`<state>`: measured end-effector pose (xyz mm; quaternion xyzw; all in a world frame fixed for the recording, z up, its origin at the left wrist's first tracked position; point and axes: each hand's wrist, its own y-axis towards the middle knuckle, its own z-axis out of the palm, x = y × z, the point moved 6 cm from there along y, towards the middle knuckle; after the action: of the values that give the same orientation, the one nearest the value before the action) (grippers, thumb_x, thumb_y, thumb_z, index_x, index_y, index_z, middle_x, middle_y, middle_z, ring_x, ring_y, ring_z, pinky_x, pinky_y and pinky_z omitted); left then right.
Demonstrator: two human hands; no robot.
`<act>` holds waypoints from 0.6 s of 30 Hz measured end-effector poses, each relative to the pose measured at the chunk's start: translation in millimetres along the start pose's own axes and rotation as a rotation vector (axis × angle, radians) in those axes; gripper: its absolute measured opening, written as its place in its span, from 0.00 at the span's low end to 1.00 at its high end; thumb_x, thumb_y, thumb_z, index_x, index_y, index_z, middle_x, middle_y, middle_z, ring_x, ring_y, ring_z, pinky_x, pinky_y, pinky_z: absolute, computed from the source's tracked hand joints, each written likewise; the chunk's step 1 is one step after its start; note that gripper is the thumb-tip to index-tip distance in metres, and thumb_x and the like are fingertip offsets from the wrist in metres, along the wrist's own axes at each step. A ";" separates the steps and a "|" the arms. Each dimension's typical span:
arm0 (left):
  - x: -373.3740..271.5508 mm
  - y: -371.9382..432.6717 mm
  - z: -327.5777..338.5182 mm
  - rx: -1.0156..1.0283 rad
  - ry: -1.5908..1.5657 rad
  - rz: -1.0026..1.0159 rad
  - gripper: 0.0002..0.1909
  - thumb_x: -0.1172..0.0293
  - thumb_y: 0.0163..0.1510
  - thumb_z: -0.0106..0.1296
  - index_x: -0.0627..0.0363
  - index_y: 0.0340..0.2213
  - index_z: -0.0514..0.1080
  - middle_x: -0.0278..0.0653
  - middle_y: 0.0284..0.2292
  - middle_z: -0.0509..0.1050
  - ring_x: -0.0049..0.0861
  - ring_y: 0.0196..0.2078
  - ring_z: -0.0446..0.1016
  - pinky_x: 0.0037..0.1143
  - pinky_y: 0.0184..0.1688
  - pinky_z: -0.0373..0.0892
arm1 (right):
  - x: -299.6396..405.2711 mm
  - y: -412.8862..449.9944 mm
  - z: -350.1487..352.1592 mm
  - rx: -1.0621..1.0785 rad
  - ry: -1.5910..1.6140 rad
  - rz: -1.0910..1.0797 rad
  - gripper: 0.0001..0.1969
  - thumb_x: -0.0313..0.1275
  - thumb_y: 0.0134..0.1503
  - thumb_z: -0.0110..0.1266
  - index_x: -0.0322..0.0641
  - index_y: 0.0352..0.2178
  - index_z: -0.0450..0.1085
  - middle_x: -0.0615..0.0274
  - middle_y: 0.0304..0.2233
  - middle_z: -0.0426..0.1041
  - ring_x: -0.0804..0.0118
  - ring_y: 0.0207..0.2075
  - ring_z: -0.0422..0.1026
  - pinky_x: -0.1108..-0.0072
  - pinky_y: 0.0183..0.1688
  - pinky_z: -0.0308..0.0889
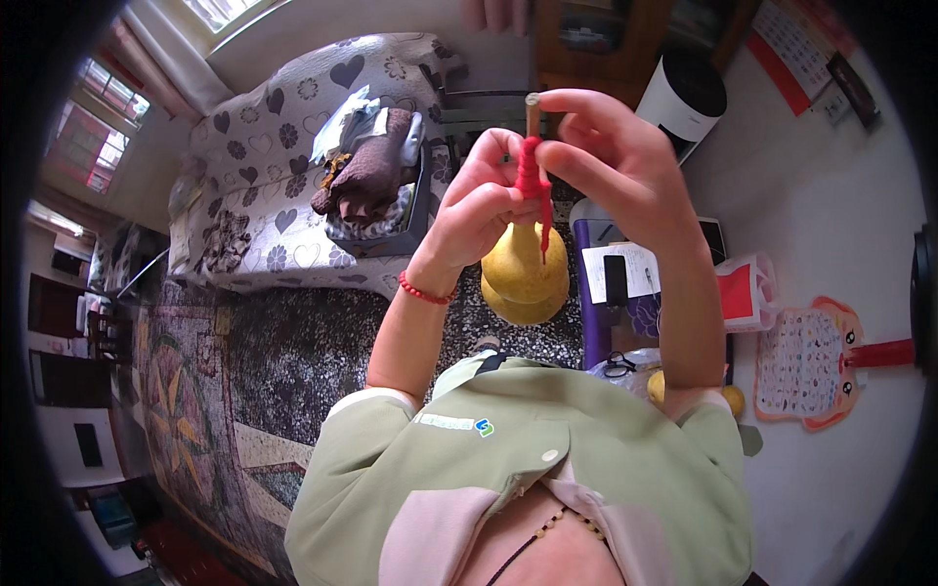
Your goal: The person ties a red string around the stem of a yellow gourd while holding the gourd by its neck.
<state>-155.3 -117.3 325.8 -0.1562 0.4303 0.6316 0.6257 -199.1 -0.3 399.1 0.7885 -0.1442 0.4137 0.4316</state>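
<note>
A yellow bottle gourd (525,267) hangs upright below my left hand (484,198), whose fingers pinch its neck where red cord (528,167) is wound around the stem. A loose tail of the cord dangles in front of the gourd. The bare top of the stem (533,110) sticks up above the winding. My right hand (615,161) is at the upper right of the stem, its index fingertip at the stem's top and its thumb beside the winding. Whether the right fingers grip a strand of cord cannot be made out.
On the right stands a table with a purple cover (584,293), a black phone (615,280) and papers (595,275). Eyeglasses (618,364) lie on a plastic bag near more yellow gourds (733,399). A covered sofa (256,183) holds a box (381,245) of folded cloth. Part of a hand (497,13) shows at the top edge.
</note>
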 end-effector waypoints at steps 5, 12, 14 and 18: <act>2.3 1.2 10.1 0.111 -0.032 0.047 0.16 0.77 0.53 0.42 0.58 0.43 0.54 0.40 0.33 0.68 0.19 0.31 0.66 0.22 0.36 0.66 | 2.5 15.5 6.2 0.075 -0.078 -0.069 0.13 0.35 0.55 0.52 0.33 0.30 0.72 0.65 0.19 0.70 0.78 0.21 0.68 0.86 0.24 0.64; -15.3 -3.7 16.2 -0.257 0.856 0.408 0.04 0.80 0.51 0.49 0.66 0.31 0.67 0.41 0.30 0.70 0.26 0.35 0.71 0.25 0.37 0.68 | 4.8 21.0 -13.1 -0.035 0.080 -0.012 0.13 0.35 0.58 0.49 0.34 0.28 0.71 0.70 0.18 0.66 0.82 0.19 0.62 0.90 0.21 0.57; -22.6 -1.7 22.0 -0.253 1.051 0.546 0.04 0.81 0.50 0.49 0.66 0.30 0.67 0.43 0.30 0.70 0.30 0.33 0.71 0.26 0.35 0.68 | 6.1 21.7 -17.4 -0.092 0.050 0.018 0.14 0.36 0.59 0.47 0.37 0.27 0.70 0.75 0.14 0.60 0.87 0.14 0.54 0.92 0.16 0.47; -25.0 -1.0 30.6 -0.268 1.250 0.679 0.03 0.82 0.47 0.50 0.66 0.27 0.68 0.45 0.28 0.69 0.38 0.30 0.69 0.28 0.33 0.67 | -0.7 21.6 -22.8 -0.174 0.043 0.037 0.13 0.36 0.59 0.47 0.37 0.27 0.70 0.75 0.14 0.59 0.86 0.14 0.52 0.92 0.16 0.47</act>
<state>-139.7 -111.3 361.6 -0.4212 0.6513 0.6311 0.0073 -224.2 5.2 417.2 0.7361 -0.1851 0.4243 0.4938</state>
